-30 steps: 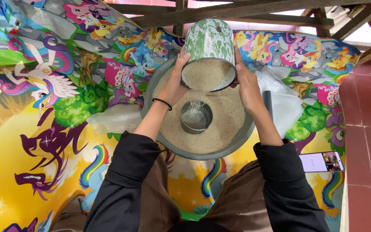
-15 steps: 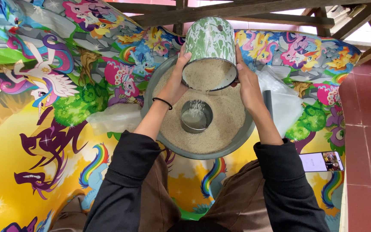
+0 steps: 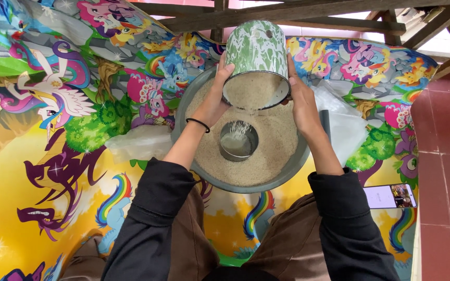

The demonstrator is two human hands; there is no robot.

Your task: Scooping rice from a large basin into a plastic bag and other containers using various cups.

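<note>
**Floor covering, tiles and timber frame seen from above**

A glossy plastic floor mat (image 3: 53, 156), printed with cartoon ponies, rainbows and green trees on a yellow ground, covers most of the view. Along its right edge lies a floor of square red-brown tiles (image 3: 446, 156) with pale joints. At the top, dark weathered wooden beams (image 3: 287, 10) cross the frame, pale daylight showing between them. A slim smartphone with a lit screen (image 3: 390, 196) rests on the mat near the tiles.

Basin crowded, sides lying open

Tilted green mug (image 3: 258, 49) is blocking the small tin (image 3: 238, 140) from above; phone (image 3: 390, 196) is sitting right, mat (image 3: 37, 171) left lying free.
</note>
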